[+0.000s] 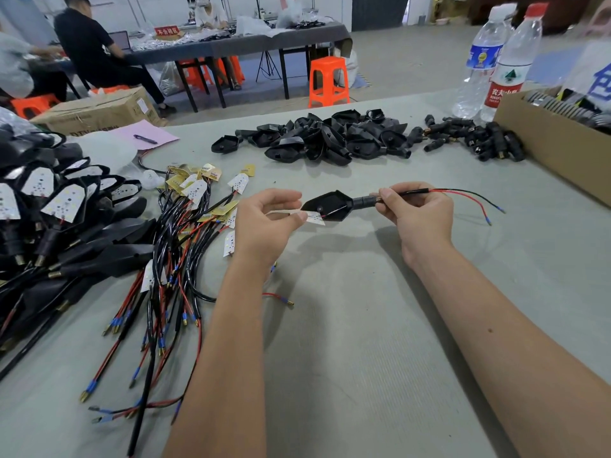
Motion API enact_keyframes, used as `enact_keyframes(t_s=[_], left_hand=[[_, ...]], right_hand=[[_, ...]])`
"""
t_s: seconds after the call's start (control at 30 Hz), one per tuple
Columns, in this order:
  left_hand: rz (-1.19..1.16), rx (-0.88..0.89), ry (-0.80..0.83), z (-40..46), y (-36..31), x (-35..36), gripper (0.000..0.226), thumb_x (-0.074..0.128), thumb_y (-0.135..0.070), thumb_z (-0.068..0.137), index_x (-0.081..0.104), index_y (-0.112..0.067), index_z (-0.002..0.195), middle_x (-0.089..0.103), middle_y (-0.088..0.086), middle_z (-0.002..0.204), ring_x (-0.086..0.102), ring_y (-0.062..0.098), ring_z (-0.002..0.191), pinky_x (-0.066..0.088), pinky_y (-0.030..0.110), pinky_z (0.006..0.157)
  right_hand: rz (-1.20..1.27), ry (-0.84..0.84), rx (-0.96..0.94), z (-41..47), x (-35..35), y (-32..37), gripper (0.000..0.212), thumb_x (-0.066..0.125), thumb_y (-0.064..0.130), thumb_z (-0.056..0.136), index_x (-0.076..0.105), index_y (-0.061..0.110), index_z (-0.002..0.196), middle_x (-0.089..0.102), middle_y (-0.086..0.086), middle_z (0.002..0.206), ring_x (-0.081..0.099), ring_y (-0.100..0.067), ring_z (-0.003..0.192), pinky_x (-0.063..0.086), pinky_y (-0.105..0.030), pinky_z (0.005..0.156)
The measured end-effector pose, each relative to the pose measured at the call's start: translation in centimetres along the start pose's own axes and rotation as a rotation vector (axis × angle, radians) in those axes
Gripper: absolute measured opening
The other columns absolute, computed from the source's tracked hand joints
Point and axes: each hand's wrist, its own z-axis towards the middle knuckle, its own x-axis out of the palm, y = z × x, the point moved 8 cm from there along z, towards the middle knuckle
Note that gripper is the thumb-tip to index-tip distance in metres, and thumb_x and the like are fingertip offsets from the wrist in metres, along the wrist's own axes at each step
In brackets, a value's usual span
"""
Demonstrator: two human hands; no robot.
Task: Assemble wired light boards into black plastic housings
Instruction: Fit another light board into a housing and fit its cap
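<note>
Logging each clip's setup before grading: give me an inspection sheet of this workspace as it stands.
Surface: grey cloth-covered table.
Job's things: black plastic housing held above the table, white light board at its open side; heap of empty black housings; pile of finished units.
Clutter: two clear water bottles, brown cardboard box, pink paper with pen, black threaded stems.
Hands: left hand pinches the board; right hand grips the housing's stem.
Cables: red and black leads trail past the right hand; loose wired boards bundled at left.
Surroundings: seated people, orange plastic stools, second table.
</note>
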Motion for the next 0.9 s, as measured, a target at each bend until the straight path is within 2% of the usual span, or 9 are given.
enact_keyframes(t_s=[0.07,0.17,0.23,0.33,0.43,0.53,0.67,0.77,0.9], left_hand=[[-0.121,-0.102,-0.018,-0.1,0.7,-0.1,0.03,0.079,0.01,0.08,0.077,-0.017,0.092,0.077,0.005,0.093,0.074,0.011,0.084,0.059,0.022,0.076],[-0.273,-0.251,-0.041,-0.4,1.9,-0.5,0.025,0.075,0.014,0.081,0.073,-0.008,0.091,0.076,0.011,0.093,0.074,0.016,0.079,0.062,0.027,0.082],[-0.24,-0.243,-0.073,-0.4,2.0,-1.2,0.024,0.078,0.013,0.079,0.072,-0.006,0.092,0.078,0.01,0.091,0.074,0.017,0.078,0.062,0.027,0.08],[-0.089,-0.155,-0.081,-0.2,1.0,-1.4,0.024,0.082,0.011,0.075,0.072,-0.006,0.089,0.079,0.005,0.081,0.075,0.012,0.074,0.058,0.019,0.07],[-0.112,-0.165,-0.053,-0.3,0.7,-0.7,0.024,0.081,0.012,0.075,0.071,-0.006,0.088,0.079,0.005,0.081,0.075,0.013,0.074,0.058,0.02,0.069],[-0.245,-0.222,-0.038,-0.5,1.1,-0.5,0.025,0.076,0.016,0.079,0.071,-0.005,0.091,0.08,0.008,0.088,0.076,0.017,0.08,0.062,0.025,0.077],[-0.486,-0.313,-0.07,-0.4,1.9,-0.7,0.023,0.07,0.018,0.083,0.067,0.0,0.097,0.077,0.014,0.094,0.076,0.019,0.084,0.06,0.022,0.076],[-0.503,-0.352,-0.08,-0.7,2.3,-0.5,0.023,0.071,0.017,0.083,0.066,0.001,0.098,0.072,0.016,0.092,0.076,0.018,0.078,0.061,0.022,0.075],[-0.49,-0.39,-0.057,-1.0,2.4,0.1,0.019,0.075,0.013,0.082,0.067,0.0,0.095,0.076,0.009,0.077,0.076,0.015,0.072,0.062,0.022,0.075]], right_hand=[[-0.062,-0.012,-0.009,0.1,-0.1,0.0,0.012,0.079,-0.001,0.087,0.07,0.007,0.083,0.077,-0.006,0.075,0.078,-0.026,0.074,0.063,-0.03,0.074],[-0.119,0.049,-0.007,0.1,0.4,0.1,0.008,0.076,0.002,0.09,0.069,0.005,0.089,0.077,-0.011,0.077,0.078,-0.028,0.073,0.061,-0.029,0.065],[-0.184,0.078,-0.031,-0.1,0.8,0.2,0.009,0.076,0.002,0.09,0.067,0.005,0.089,0.076,-0.013,0.075,0.077,-0.029,0.069,0.059,-0.027,0.059],[-0.351,0.068,-0.115,-0.4,1.1,0.5,0.012,0.076,0.006,0.09,0.066,0.008,0.083,0.074,-0.008,0.069,0.075,-0.023,0.06,0.056,-0.023,0.053],[-0.427,0.032,-0.161,-0.4,0.8,0.8,0.012,0.076,0.009,0.091,0.066,0.007,0.085,0.073,-0.006,0.067,0.074,-0.019,0.057,0.057,-0.024,0.053],[-0.306,0.041,-0.109,0.0,0.5,0.6,0.011,0.074,0.006,0.091,0.065,0.006,0.085,0.072,-0.008,0.068,0.074,-0.022,0.061,0.057,-0.024,0.058],[-0.158,0.128,-0.049,0.0,0.8,0.4,0.009,0.073,0.003,0.092,0.066,0.005,0.087,0.072,-0.01,0.068,0.074,-0.023,0.065,0.055,-0.022,0.057],[-0.067,0.153,-0.028,-0.3,1.0,0.6,0.008,0.073,0.004,0.094,0.067,0.006,0.089,0.076,-0.009,0.076,0.076,-0.024,0.069,0.055,-0.022,0.057],[0.032,0.121,0.018,-0.3,0.7,0.8,0.008,0.071,0.008,0.096,0.065,0.011,0.091,0.078,-0.007,0.082,0.076,-0.022,0.069,0.056,-0.022,0.058]])
